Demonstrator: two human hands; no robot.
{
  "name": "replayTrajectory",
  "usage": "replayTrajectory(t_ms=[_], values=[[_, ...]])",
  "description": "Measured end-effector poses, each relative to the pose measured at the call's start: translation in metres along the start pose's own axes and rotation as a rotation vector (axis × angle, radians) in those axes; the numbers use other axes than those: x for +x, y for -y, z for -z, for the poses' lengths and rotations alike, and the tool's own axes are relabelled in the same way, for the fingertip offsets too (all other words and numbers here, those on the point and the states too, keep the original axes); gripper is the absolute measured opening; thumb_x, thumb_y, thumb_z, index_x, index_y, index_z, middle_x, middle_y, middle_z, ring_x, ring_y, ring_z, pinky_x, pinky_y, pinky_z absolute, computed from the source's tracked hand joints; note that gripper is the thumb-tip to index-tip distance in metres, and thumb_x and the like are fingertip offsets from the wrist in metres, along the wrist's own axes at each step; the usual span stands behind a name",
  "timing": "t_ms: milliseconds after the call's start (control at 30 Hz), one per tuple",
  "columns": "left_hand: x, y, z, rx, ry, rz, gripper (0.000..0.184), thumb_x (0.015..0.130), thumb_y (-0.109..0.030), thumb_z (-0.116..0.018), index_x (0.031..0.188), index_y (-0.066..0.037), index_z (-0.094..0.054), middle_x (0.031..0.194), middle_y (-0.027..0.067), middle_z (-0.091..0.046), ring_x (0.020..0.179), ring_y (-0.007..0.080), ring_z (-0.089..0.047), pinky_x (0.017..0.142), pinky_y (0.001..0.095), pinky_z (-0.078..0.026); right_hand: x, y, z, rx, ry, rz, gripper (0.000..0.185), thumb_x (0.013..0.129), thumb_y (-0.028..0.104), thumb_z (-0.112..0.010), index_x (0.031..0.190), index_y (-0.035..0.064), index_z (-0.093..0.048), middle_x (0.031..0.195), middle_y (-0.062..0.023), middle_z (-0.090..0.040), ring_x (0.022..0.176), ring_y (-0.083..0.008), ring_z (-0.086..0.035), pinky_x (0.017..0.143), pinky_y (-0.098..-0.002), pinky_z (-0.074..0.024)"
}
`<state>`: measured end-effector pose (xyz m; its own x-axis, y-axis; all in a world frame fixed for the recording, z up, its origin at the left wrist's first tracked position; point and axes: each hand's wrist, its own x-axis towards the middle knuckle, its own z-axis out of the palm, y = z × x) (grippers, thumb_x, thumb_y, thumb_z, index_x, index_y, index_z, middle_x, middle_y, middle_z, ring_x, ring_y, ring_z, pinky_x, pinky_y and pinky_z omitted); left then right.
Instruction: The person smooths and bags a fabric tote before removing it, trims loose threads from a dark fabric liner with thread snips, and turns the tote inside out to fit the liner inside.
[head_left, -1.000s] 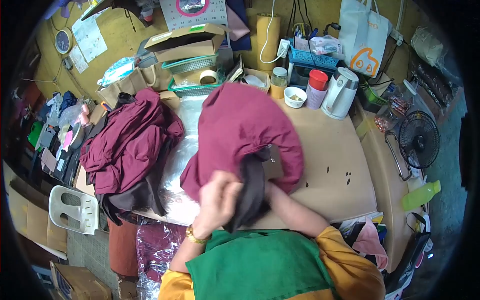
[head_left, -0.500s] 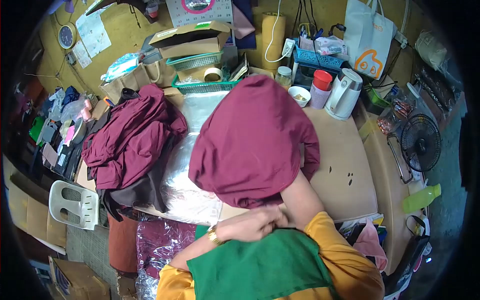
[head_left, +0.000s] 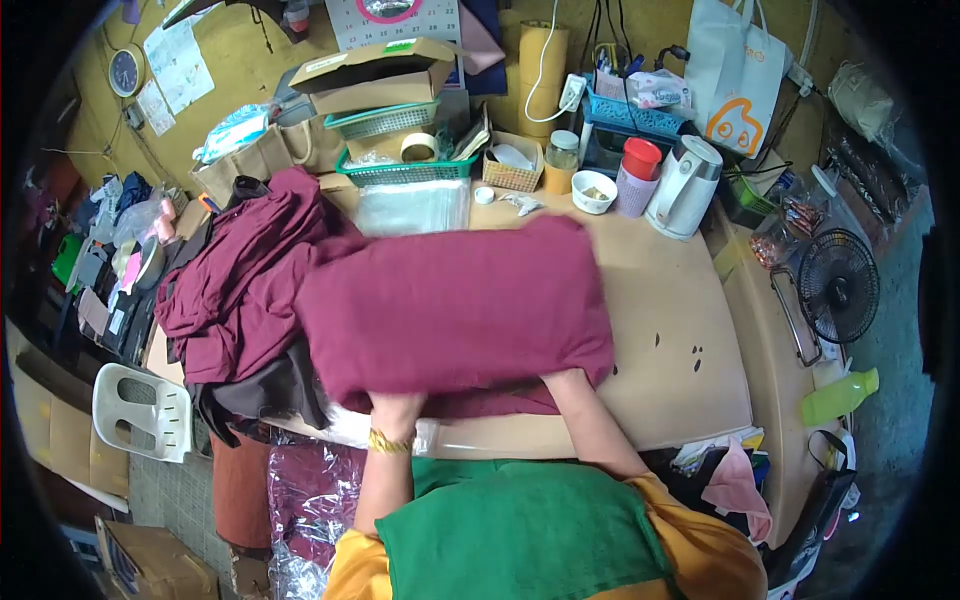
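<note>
A maroon garment (head_left: 455,300), somewhat blurred, spreads in front of me over the table as a wide, roughly rectangular bundle. My left hand (head_left: 397,405) reaches under its lower left edge, with a gold bracelet at the wrist. My right hand (head_left: 566,382) goes in under its lower right part. The cloth hides the fingers of both hands. On the left, a heap of maroon and black garments (head_left: 245,270) touches the bundle. Clear plastic bags (head_left: 412,207) lie behind the bundle, and some plastic shows below its left edge.
Green baskets (head_left: 405,172) with a cardboard box stand at the back. A wicker basket (head_left: 514,176), jar (head_left: 562,150), white bowl (head_left: 594,192), red-lidded cup (head_left: 636,185) and kettle (head_left: 684,188) line the rear. A fan (head_left: 838,285) is right; a white stool (head_left: 143,413) is left.
The garment has gone from a loose, rounded shape to a flatter, wider bundle, farther left and lower. My left hand has moved from near my apron to under its edge.
</note>
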<state>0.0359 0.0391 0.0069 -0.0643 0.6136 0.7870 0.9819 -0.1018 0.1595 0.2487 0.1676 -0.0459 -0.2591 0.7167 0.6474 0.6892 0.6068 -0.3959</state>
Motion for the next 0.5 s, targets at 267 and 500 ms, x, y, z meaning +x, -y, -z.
replayTrajectory(t_ms=[267, 500], values=[[0.002, -0.003, 0.014, -0.024, 0.330, 0.152, 0.041, 0.090, -0.036, -0.056, 0.111, -0.002, -0.067, 0.103, 0.0279, -0.066, 0.097, 0.0420, -0.065, 0.087, 0.0489, -0.049, 0.001, 0.019, 0.028, 0.166, 0.160, -0.163, 0.058, 0.094, 0.040, -0.053, 0.142, 0.0082, -0.045, 0.143, -0.0159, -0.049, 0.134, -0.0301, -0.044, 0.114, -0.0365, -0.0323], [-0.005, -0.005, -0.002, -0.158, 0.812, 0.381, 0.033, 0.095, -0.026, -0.052, 0.113, 0.001, -0.059, 0.097, 0.0314, -0.063, 0.093, 0.0471, -0.061, 0.076, 0.0534, -0.048, 0.024, 0.031, 0.036, -0.013, 1.358, -0.060, 0.040, 0.091, 0.029, -0.051, 0.120, 0.0028, -0.061, 0.128, -0.0280, -0.055, 0.122, -0.0393, -0.052, 0.103, -0.0452, -0.0399]])
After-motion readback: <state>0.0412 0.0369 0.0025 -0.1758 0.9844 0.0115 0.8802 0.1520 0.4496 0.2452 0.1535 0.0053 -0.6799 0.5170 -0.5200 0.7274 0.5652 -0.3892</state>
